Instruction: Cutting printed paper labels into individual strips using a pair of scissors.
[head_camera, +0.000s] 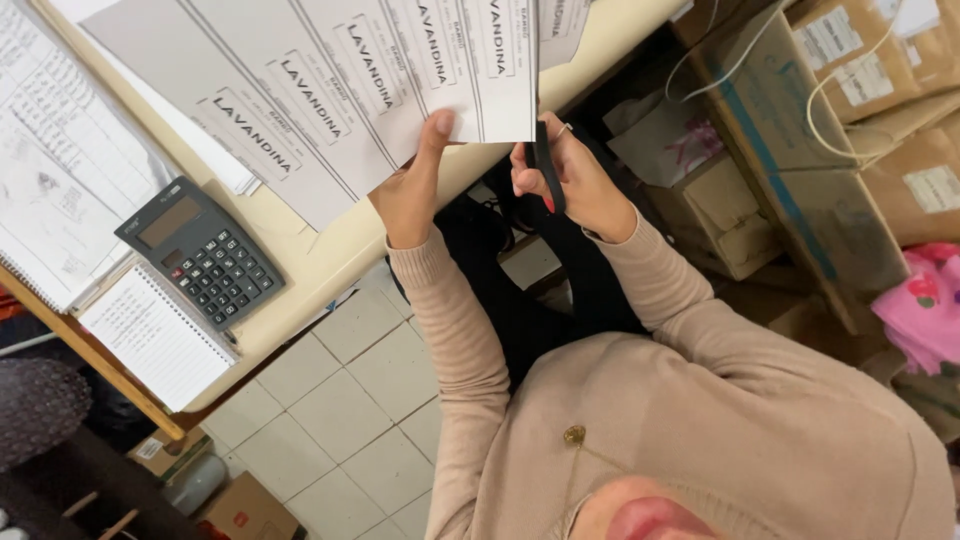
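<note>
My left hand (412, 190) pinches the near edge of a printed sheet of labels (400, 70), thumb flat on top at about 12 o'clock from my wrist, the fingers hidden underneath, so it is closed on the paper. My right hand (575, 180), just at 3 o'clock from the left, is wrapped around the black handles of a pair of scissors (543, 165), whose blades run up along the sheet's right edge toward 12 o'clock; how wide the blades stand I cannot tell. The sheet lies partly on the cream table (330, 250) and partly juts out over its edge toward me. To cut cleanly, I judge I should keep the paper taut with the left thumb close beside the printed line, hold the blades square to the sheet, and use long strokes without fully closing the tips, feeding the paper in so nothing wanders. A dark calculator (203, 252) sits at 9 o'clock from my hands, with a spiral notebook (155, 335) just below it.
</note>
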